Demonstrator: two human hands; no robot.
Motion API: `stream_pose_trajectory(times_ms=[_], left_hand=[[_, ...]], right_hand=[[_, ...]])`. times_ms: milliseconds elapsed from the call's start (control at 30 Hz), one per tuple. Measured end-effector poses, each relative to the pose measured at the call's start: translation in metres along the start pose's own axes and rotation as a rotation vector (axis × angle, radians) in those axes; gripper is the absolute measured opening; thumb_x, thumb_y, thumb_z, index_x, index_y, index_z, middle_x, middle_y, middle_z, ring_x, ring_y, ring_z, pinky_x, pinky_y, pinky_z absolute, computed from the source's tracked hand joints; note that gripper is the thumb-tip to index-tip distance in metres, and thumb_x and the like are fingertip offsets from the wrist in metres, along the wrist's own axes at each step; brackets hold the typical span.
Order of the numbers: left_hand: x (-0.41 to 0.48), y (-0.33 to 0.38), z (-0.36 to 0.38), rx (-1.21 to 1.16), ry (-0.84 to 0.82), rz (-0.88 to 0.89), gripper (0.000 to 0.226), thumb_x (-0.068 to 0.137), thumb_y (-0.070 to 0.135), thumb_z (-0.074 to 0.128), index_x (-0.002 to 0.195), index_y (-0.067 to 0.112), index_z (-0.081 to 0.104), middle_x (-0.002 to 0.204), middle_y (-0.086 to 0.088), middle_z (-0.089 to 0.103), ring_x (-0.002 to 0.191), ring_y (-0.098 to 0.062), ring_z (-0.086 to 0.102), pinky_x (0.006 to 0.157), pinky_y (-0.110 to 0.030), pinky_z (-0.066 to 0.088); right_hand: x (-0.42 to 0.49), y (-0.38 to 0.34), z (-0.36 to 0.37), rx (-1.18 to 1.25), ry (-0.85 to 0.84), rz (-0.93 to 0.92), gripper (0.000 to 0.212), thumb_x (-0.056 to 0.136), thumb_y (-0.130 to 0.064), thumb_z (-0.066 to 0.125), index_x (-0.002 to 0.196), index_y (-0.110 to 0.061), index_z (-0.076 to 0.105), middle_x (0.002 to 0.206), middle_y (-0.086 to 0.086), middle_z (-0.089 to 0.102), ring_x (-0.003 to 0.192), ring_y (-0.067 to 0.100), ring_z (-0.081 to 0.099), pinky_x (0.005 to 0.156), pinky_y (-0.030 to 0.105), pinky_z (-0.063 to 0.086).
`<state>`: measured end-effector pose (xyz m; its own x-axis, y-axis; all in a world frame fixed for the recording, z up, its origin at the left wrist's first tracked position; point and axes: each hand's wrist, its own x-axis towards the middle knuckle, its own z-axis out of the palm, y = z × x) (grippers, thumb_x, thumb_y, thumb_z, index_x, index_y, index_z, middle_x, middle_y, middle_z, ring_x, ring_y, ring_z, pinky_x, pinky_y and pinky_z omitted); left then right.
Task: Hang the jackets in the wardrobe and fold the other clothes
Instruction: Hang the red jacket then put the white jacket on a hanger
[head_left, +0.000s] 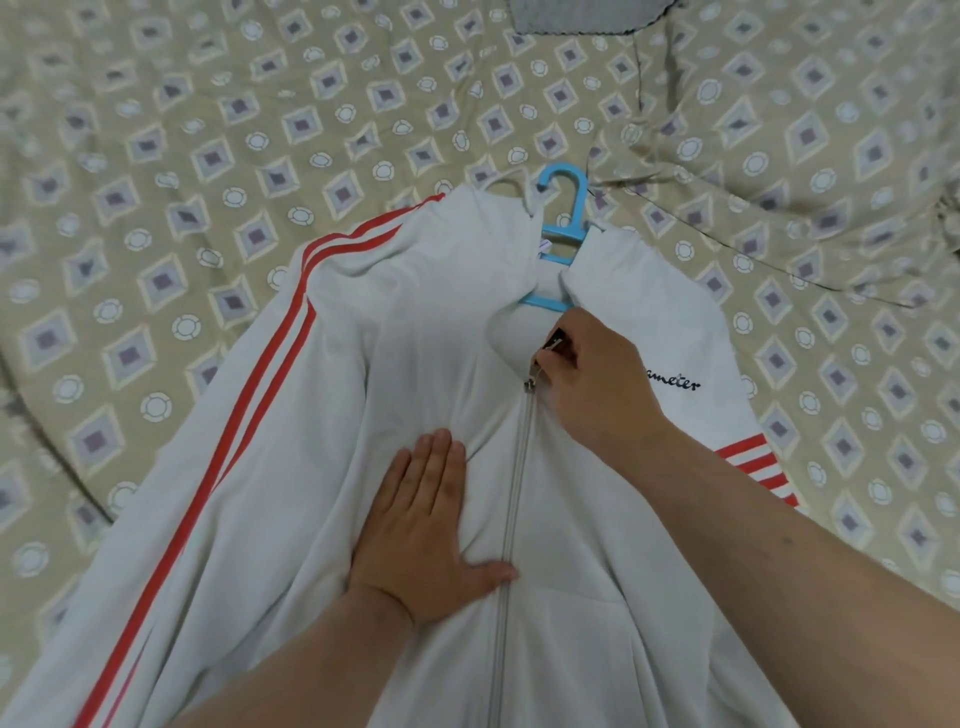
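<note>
A bed (156, 130) is filling the whole view, its beige sheet printed with diamonds and small rings and lying rumpled toward the far right. Across it a white jacket (415, 338) is lying front-up, spreading from the near edge up to the middle of the bed, with paired red stripes (249, 415) running down the left sleeve and red bands showing on the right one. The person is leaning both bare forearms in over it. The left hand (426, 530) is lying flat, fingers straight and together, pressing the cloth just left of the zipper (514, 493), the thumb reaching out to touch the zipper line. The right hand (597, 379) is pinching the metal zipper pull (555, 344) up near the collar, fingers curled around it, where the closed grey teeth are ending. A blue plastic hanger (563, 218) is sitting inside the neck of the jacket, its hook poking out beyond the collar onto the sheet. Dark script lettering (672, 382) is peeking out on the chest just past the right hand, partly hidden by it.
</note>
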<state>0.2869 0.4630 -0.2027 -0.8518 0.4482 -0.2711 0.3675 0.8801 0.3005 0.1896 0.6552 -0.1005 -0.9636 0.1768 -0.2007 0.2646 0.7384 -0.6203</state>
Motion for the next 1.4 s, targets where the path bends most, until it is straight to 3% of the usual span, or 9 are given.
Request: stream_pose_trajectory(times_ms=[133,267,433,633,967,1100,1167,1267,1400], left_hand=[[0.001,0.0,0.0,-0.003,0.018,0.009,0.128,0.066,0.093,0.038,0.152,0.0,0.014,0.157,-0.017,0.024,0.146,-0.026,0.019,0.117,-0.044,0.013],[0.001,-0.001,0.0,-0.007,0.02,0.016,0.128,0.067,0.093,0.04,0.152,0.0,0.014,0.158,-0.017,0.022,0.147,-0.026,0.019,0.117,-0.045,0.013],[0.0,0.001,0.001,0.004,0.026,0.012,0.125,0.067,0.089,0.041,0.151,0.001,0.015,0.158,-0.017,0.023,0.147,-0.027,0.021,0.116,-0.045,0.015],[0.001,0.001,0.003,0.004,0.041,0.015,0.125,0.064,0.087,0.046,0.15,0.0,0.019,0.157,-0.018,0.027,0.146,-0.028,0.023,0.115,-0.047,0.018],[0.001,0.0,0.005,0.017,0.019,0.011,0.121,0.068,0.086,0.044,0.149,-0.001,0.021,0.157,-0.019,0.028,0.146,-0.029,0.024,0.115,-0.048,0.018],[0.001,0.0,0.004,0.014,0.037,0.017,0.12,0.068,0.084,0.045,0.149,-0.001,0.023,0.157,-0.018,0.028,0.146,-0.028,0.023,0.115,-0.047,0.018],[0.001,0.0,0.004,0.012,0.044,0.019,0.12,0.067,0.084,0.046,0.149,-0.001,0.024,0.157,-0.018,0.028,0.146,-0.027,0.023,0.115,-0.047,0.017],[0.001,0.0,0.004,0.0,0.044,0.021,0.119,0.067,0.083,0.047,0.149,0.0,0.023,0.157,-0.018,0.028,0.146,-0.028,0.023,0.116,-0.047,0.017],[0.001,0.0,0.003,-0.001,0.031,0.018,0.118,0.068,0.082,0.046,0.15,0.0,0.022,0.158,-0.017,0.026,0.147,-0.027,0.022,0.116,-0.047,0.017]], right_hand=[[0.03,-0.007,-0.007,0.0,0.097,-0.008,0.018,0.092,-0.009,0.056,0.079,-0.013,0.044,0.071,-0.002,0.053,0.067,0.017,0.052,0.057,0.019,0.04],[0.059,-0.005,-0.008,0.22,0.131,0.125,0.015,0.091,-0.007,0.057,0.08,-0.007,0.047,0.088,0.018,0.063,0.085,0.038,0.065,0.073,0.051,0.058],[0.068,0.016,-0.001,0.617,-0.083,0.479,0.006,0.093,-0.001,0.059,0.098,-0.001,0.056,0.088,0.018,0.068,0.059,0.015,0.063,0.058,0.026,0.059],[0.114,-0.002,-0.029,0.651,0.08,0.434,0.02,0.096,0.001,0.053,0.085,-0.012,0.043,0.084,0.015,0.062,0.055,0.014,0.055,0.053,0.024,0.055],[0.135,-0.008,-0.041,0.372,0.007,0.322,0.025,0.096,-0.004,0.059,0.076,-0.015,0.047,0.076,0.01,0.066,0.054,0.013,0.059,0.053,0.025,0.057],[0.138,-0.001,-0.041,0.346,0.052,0.329,0.022,0.096,-0.014,0.059,0.075,-0.013,0.061,0.075,0.01,0.064,0.062,0.023,0.059,0.064,0.036,0.057],[0.141,0.011,-0.048,0.125,0.12,0.308,0.015,0.092,-0.024,0.062,0.091,-0.011,0.069,0.094,0.013,0.069,0.085,0.03,0.065,0.079,0.04,0.056],[0.13,0.032,-0.056,-0.242,0.003,0.409,0.055,0.087,-0.048,0.064,0.127,-0.01,0.057,0.124,0.012,0.061,0.116,0.035,0.057,0.091,0.038,0.049],[0.119,0.052,-0.056,-0.138,-0.143,0.443,0.049,0.082,-0.052,0.072,0.105,-0.01,0.061,0.101,0.007,0.064,0.099,0.03,0.061,0.08,0.033,0.048]])
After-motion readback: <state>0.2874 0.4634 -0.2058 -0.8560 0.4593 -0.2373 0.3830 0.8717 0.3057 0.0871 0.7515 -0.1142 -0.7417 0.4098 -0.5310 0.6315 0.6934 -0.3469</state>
